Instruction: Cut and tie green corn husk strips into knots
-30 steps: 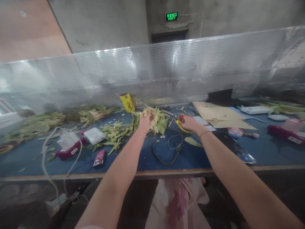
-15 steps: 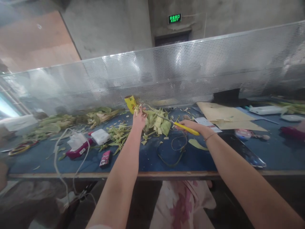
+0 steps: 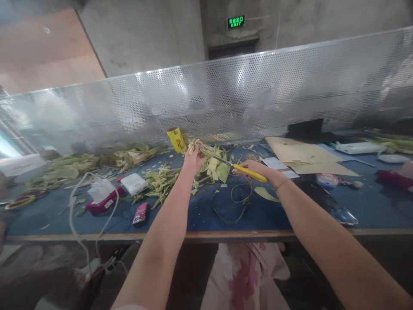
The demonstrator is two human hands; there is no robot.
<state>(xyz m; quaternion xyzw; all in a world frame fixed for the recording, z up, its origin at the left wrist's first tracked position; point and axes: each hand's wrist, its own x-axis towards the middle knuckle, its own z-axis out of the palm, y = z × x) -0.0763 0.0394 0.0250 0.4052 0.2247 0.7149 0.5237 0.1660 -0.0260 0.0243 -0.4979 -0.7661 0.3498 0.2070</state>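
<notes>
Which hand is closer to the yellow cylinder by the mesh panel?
Left. The left hand is just to the right of the yellow cylinder, slightly nearer the camera; the right hand is well farther right, gripping the yellow-handled tool.

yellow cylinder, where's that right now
In the head view, the yellow cylinder is left of centre, leaning, in front of the perforated metal screen and just beyond the left hand.

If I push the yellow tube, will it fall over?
The yellow tube would probably tip easily, since it stands taller than wide. Once down, it might roll, because its side looks round. It's perhaps light: its open top looks hollow.
</notes>
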